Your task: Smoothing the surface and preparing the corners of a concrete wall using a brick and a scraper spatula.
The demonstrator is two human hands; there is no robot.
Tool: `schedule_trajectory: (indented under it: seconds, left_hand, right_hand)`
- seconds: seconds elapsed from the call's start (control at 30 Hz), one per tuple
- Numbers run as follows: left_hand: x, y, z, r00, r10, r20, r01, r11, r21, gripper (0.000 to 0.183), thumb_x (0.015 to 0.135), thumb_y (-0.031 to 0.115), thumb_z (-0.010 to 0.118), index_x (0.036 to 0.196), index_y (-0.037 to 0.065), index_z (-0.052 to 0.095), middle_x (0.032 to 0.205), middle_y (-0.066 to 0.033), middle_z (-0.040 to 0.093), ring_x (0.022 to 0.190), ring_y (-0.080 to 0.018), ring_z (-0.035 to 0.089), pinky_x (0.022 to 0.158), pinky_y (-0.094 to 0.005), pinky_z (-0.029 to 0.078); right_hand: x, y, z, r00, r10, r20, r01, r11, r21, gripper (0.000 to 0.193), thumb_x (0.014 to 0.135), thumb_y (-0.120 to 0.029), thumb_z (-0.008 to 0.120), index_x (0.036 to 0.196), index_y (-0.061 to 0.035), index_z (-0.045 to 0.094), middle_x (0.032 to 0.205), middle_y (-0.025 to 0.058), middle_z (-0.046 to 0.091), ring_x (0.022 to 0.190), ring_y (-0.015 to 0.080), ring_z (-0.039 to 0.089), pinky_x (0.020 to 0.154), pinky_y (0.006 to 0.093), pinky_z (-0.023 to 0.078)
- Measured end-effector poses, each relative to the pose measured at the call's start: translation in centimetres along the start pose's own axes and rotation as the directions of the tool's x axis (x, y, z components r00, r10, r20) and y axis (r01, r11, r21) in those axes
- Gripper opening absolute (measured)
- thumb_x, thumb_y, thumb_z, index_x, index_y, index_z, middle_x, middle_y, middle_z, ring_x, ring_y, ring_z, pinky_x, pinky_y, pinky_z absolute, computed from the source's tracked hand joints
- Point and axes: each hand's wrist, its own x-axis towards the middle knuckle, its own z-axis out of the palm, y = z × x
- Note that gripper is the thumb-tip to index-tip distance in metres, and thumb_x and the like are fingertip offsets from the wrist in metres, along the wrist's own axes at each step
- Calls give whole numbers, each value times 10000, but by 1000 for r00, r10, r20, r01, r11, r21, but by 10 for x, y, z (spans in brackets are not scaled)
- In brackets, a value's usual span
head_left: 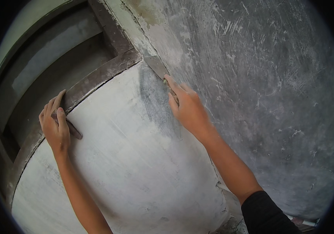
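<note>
My right hand is closed round the worn handle of a putty knife. Its broad metal blade points up and left, lying at the upper corner where the whitish wall panel meets the dark frame and the grey wall. A grey smeared patch marks the panel just below the blade. Over the frame's lower edge, my left hand grips a thin, dark, flat piece under the thumb; its exact kind is not clear. The fingers of that hand reach up onto the frame.
A large mottled grey wall with pale scratches fills the right side. Beyond the frame at upper left is a recessed opening. A cracked joint runs down between panel and wall, with broken edges low down. A pale rod-like object lies at lower right.
</note>
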Motion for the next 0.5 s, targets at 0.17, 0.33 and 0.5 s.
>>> schedule_trajectory:
  seconds: [0.17, 0.33, 0.5]
  left_hand:
    - [0, 4, -4, 1000, -18, 5, 18, 1000, -6, 552, 1036, 454, 321, 1304, 148, 694, 1256, -107, 675, 1229, -298, 548, 1185, -440, 291]
    - [-3, 1, 2, 1000, -19, 11, 19, 1000, -1, 551, 1031, 449, 324, 1309, 147, 691, 1264, -101, 673, 1233, -307, 537, 1182, -443, 294]
    - [-1, 6, 1, 1000, -16, 12, 16, 1000, -4, 542, 1027, 441, 333, 1310, 148, 691, 1267, -100, 673, 1230, -316, 535, 1174, -446, 306]
  right_hand:
    - [-9, 5, 2, 1000, -18, 11, 18, 1000, -4, 573, 962, -68, 602, 1519, -128, 478, 889, 161, 598, 729, 277, 603, 710, 405, 510]
    - [-1, 13, 1, 1000, -21, 15, 21, 1000, -6, 559, 969, -92, 601, 1513, -130, 480, 926, 175, 612, 754, 296, 640, 713, 409, 537]
    - [-10, 15, -2, 998, -43, 49, 45, 998, -39, 539, 971, -114, 598, 1498, -114, 487, 975, 195, 634, 802, 325, 684, 733, 428, 565]
